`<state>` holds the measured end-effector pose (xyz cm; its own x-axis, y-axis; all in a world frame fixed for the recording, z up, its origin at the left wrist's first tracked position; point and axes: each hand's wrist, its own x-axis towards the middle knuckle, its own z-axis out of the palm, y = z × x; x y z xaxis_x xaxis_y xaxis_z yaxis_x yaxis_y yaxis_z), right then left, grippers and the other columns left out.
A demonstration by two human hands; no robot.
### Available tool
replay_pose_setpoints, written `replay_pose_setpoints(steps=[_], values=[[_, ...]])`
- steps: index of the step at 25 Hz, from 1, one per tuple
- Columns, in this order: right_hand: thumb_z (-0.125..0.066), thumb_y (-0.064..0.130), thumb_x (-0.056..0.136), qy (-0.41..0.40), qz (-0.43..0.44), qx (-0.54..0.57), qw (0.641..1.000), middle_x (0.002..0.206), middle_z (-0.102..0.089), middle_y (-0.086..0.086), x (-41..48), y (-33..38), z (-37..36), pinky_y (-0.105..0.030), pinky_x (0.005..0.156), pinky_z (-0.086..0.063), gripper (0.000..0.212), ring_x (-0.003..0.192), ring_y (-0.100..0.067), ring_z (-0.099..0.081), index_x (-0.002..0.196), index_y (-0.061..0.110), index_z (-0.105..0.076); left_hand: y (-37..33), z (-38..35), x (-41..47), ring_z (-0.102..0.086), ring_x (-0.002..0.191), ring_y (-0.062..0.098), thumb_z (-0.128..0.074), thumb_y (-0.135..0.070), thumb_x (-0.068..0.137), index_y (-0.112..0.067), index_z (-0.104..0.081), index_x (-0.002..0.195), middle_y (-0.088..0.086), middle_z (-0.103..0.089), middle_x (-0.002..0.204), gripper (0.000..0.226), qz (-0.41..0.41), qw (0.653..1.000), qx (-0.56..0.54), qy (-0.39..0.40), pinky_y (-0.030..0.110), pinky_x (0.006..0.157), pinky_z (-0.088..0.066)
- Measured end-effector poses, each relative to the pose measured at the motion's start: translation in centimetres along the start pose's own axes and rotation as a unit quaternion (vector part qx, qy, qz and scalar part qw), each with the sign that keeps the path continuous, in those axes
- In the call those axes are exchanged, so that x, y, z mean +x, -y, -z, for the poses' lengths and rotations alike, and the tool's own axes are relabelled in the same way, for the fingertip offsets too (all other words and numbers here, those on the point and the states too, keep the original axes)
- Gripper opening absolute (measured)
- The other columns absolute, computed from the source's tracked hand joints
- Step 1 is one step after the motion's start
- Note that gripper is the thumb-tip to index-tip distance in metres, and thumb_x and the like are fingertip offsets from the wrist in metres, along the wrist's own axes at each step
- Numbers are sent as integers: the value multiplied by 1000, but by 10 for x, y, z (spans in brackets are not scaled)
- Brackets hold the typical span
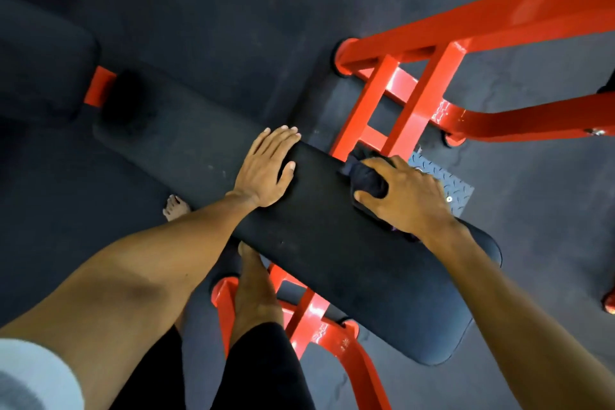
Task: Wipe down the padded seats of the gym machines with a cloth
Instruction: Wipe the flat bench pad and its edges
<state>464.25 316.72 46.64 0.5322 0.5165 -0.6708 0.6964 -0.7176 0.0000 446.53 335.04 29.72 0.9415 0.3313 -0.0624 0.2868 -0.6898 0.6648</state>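
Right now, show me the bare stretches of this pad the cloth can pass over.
The pad is bare between the flat left hand and the right hand gripping the cloth, and across its wide near end below the right forearm. The far edge is crowded: the red frame sits close by the cloth.

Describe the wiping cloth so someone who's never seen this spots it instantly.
Start at the red frame and follow it to the long black padded seat lying across it. At the seat's far edge, the right hand grips the cloth: a bunched dark rag, the only soft, crumpled thing there.
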Motion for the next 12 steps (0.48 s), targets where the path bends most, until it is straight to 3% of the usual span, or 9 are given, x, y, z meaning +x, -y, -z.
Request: replay_pose_setpoints(steps=[3, 9, 12], values=[[-55, 72, 84, -51, -1, -31, 998, 134, -56, 3, 11, 8, -12, -48, 96, -46, 63, 112, -34, -64, 140, 44, -47, 1, 0, 3, -30, 151, 22, -39, -25, 98, -6, -41, 151, 7, -41, 158, 57, -1, 1000, -2, 3, 47, 125, -19], [-53, 67, 88, -27, 39, 1, 999, 140, -52, -1, 85, 94, -28, -44, 90, -43, 64, 117, -35, -60, 144, 38, -44, 9, -8, -3, -31, 150, 26, -37, -25, 97, 2, -36, 152, 15, -40, 157, 61, 2, 1000, -16, -7, 47, 125, -20], [-52, 67, 90, -57, 30, -19, 998, 140, -50, -1, 75, 91, -29, -45, 94, -43, 64, 120, -35, -58, 145, 37, -43, 11, -9, 2, -31, 150, 27, -37, -24, 97, 2, -37, 151, 14, -40, 157, 60, -4, 1000, -17, -16, 44, 126, -17]])
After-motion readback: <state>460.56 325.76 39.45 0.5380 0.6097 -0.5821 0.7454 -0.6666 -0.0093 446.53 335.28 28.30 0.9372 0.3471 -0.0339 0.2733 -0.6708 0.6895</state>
